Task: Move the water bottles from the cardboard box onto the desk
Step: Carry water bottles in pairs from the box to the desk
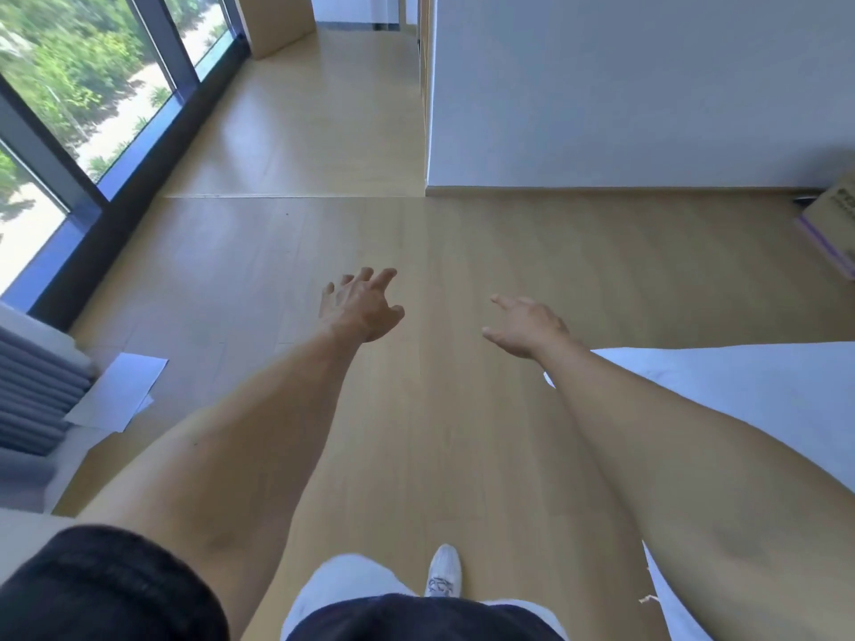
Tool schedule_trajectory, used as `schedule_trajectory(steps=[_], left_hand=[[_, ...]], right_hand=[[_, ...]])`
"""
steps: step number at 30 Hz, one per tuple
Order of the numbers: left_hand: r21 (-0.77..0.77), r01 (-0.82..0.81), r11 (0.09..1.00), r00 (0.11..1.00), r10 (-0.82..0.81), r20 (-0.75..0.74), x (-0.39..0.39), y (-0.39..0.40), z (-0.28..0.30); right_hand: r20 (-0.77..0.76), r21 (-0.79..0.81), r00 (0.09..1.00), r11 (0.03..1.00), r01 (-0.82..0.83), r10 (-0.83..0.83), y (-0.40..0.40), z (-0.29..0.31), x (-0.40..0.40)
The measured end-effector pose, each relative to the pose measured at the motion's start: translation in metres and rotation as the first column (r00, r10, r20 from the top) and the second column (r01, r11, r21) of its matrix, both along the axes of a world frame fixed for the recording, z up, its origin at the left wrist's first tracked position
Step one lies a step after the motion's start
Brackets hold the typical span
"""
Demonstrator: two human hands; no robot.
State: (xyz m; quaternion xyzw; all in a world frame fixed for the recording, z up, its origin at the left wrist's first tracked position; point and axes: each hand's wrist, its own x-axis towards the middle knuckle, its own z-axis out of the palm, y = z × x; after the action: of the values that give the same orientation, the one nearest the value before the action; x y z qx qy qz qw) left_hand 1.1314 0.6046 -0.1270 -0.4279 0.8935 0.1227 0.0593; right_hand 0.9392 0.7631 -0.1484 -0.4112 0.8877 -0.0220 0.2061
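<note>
Wood floor (pixel 416 233); cardboard box (pixel 833 224) far right, well apart from hands: left (pixel 361 307), right (pixel 527 326), both spread, holding nothing.

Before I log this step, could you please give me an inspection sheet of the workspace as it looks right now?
Surface: light wooden floor; no desk seen.
Job's things: a cardboard box sits on the floor at the far right edge, only partly in view; no water bottles seen.
Clutter: white paper sheets lie on the floor at lower left.
Grippers: left hand and right hand are both stretched forward over the floor, fingers relaxed, holding nothing.
Cables: nothing seen.
Surroundings: large window at left, white wall ahead right, white bedding at right, grey folded fabric at left, one white shoe below.
</note>
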Motion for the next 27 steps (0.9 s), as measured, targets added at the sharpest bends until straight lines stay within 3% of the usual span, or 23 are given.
schedule_trajectory(steps=[9, 21, 27], left_hand=[[0.018, 0.051, 0.999, 0.999, -0.051, 0.006, -0.100, -0.108, -0.010], [-0.007, 0.315, 0.949, 0.949, -0.315, -0.024, -0.305, -0.295, -0.026], [-0.022, 0.461, 0.887, 0.887, -0.462, -0.025, -0.399, -0.337, -0.028]], right_hand=[[0.002, 0.015, 1.000, 1.000, 0.020, -0.020, -0.099, -0.009, -0.087], [-0.024, -0.007, 0.962, 0.962, 0.272, -0.273, -0.245, 0.000, -0.231], [-0.029, -0.019, 0.918, 0.918, 0.395, -0.396, -0.261, 0.006, -0.293]])
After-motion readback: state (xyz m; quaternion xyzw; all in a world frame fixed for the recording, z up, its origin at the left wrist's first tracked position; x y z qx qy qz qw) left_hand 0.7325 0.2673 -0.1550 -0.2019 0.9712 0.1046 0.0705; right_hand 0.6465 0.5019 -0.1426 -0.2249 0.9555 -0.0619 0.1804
